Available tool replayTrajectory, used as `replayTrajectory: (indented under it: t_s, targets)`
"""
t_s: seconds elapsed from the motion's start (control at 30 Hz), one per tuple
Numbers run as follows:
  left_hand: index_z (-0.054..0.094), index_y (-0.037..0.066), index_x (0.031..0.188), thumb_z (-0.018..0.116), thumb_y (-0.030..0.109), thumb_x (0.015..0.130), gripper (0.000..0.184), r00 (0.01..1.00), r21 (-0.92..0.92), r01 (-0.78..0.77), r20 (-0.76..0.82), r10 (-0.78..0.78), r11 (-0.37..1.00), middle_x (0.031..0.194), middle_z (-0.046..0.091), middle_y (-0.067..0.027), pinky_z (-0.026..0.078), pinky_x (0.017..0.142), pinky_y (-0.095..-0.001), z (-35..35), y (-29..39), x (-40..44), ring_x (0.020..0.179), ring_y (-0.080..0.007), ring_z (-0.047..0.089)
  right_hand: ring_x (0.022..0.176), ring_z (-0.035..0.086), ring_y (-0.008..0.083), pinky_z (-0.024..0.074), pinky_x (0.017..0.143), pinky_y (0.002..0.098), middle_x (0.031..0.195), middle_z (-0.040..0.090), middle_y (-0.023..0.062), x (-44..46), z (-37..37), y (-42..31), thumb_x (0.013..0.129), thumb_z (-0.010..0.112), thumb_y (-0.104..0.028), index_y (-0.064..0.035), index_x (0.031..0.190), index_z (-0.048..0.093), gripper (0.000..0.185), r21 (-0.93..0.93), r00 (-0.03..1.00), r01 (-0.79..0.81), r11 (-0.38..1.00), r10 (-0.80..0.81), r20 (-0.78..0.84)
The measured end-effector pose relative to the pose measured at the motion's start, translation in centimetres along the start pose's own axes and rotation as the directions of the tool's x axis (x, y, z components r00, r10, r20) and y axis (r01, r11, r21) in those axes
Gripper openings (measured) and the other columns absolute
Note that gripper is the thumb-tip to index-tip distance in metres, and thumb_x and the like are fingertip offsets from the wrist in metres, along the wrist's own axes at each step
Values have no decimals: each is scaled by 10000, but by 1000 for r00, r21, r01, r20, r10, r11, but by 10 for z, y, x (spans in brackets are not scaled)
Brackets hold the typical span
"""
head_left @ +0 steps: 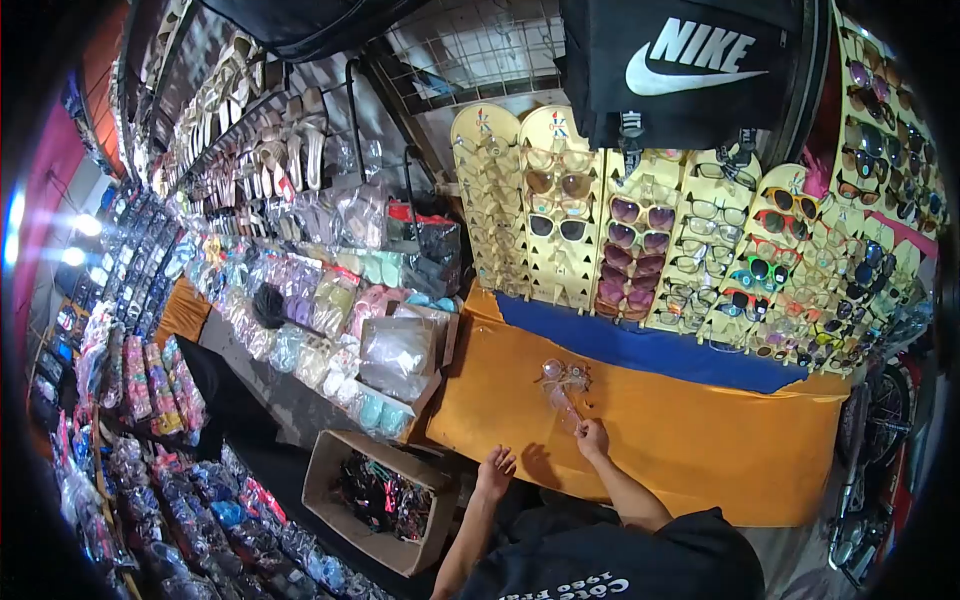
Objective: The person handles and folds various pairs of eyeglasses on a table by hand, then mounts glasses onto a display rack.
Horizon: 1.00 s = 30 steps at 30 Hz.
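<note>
My right hand (592, 438) is over the orange table cover, its fingers closed on the near end of a clear, thin piece that looks like a plastic sleeve (566, 408). At the far end of that piece a pair of glasses (553, 370) shows round lenses. Whether the glasses are inside the plastic or lying on the cloth beside it, I cannot tell. My left hand (496, 468) hovers at the table's front edge, fingers loosely curled and apart, with nothing in it. Its shadow falls on the cloth to its right.
Behind the orange table (690, 450) stand yellow display boards (560, 270) with several rows of glasses. A black Nike bag (690, 80) hangs above. An open cardboard box (330, 470) of small items is at lower left. Bagged slippers (330, 300) line the left; a motorcycle (880, 440) stands right.
</note>
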<state>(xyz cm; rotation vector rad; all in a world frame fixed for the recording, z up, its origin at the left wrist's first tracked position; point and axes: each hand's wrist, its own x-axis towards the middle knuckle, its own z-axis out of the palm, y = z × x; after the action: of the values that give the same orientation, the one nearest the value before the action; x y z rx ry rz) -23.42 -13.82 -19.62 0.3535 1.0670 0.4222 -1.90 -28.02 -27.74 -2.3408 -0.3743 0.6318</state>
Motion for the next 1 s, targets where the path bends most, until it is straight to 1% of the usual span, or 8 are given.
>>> replayTrajectory:
  t_s: [0.13, 0.27, 0.37, 0.5, 0.7, 0.8, 0.9, 1.0]
  targets:
    - [548, 122, 1145, 626, 274, 923, 281, 1000, 159, 18, 17, -21, 987, 1073, 631, -54, 484, 774, -356, -7, -19, -28, 890, -186, 617, 754, 660, 238, 505, 693, 355, 823, 689, 89, -17, -9, 11, 805, 715, -205, -78, 901, 677, 163, 153, 999, 34, 988, -39, 32]
    - [561, 106, 1133, 592, 294, 951, 264, 983, 489, -179, 117, 139, 854, 1023, 654, -38, 469, 756, -327, -5, -18, -28, 831, -134, 605, 753, 668, 204, 512, 683, 334, 817, 698, 84, -44, -31, 3, 847, 676, -187, -64, 941, 688, 155, 331, 990, 141, 933, -132, -50]
    - [533, 83, 1208, 550, 334, 971, 346, 954, 609, -291, 248, 171, 738, 1072, 645, -51, 449, 799, -318, 15, -2, -31, 921, -154, 594, 717, 610, 113, 479, 649, 278, 823, 690, 41, -69, -51, 2, 878, 665, -119, -17, 952, 692, 129, 456, 968, 249, 854, -221, -115]
    - [485, 73, 1281, 534, 389, 971, 446, 912, 684, -374, 394, 114, 627, 1132, 626, -68, 457, 832, -344, 41, 18, -34, 1026, -197, 575, 720, 645, 130, 500, 648, 280, 806, 696, 59, -121, -95, -14, 879, 671, -133, -23, 985, 694, 155, 500, 970, 235, 834, -171, -172]
    - [475, 67, 1297, 525, 393, 979, 458, 883, 619, -285, 467, -52, 732, 1189, 591, -90, 489, 867, -366, 62, 39, -82, 1011, -199, 601, 800, 654, 130, 505, 702, 273, 898, 709, 67, -181, -124, -61, 875, 673, -120, -28, 1001, 700, 159, 423, 983, 185, 887, -168, -77]
    - [516, 62, 1213, 528, 347, 988, 363, 856, 539, -249, 511, -77, 805, 1111, 619, -94, 509, 832, -348, 45, 40, -89, 969, -205, 635, 876, 674, 203, 512, 760, 300, 964, 709, 89, -201, -130, -112, 879, 658, -126, -34, 1003, 698, 159, 395, 924, 380, 837, -368, -109]
    - [543, 56, 1112, 534, 285, 991, 259, 832, 410, -240, 553, -31, 880, 1029, 639, -101, 526, 805, -337, 23, 49, -92, 929, -218, 658, 962, 652, 305, 500, 856, 375, 1030, 693, 117, -210, -119, -139, 898, 623, -173, -45, 1007, 699, 184, 129, 849, 528, 839, -520, -89]
    - [555, 23, 1025, 570, 167, 970, 155, 814, 255, -218, 580, 31, 942, 983, 641, -118, 542, 793, -351, 1, 64, -98, 908, -224, 657, 960, 658, 296, 502, 863, 351, 1035, 697, 117, -227, -109, -167, 885, 646, -162, -36, 1006, 703, 185, 206, 836, 548, 810, -534, -124]
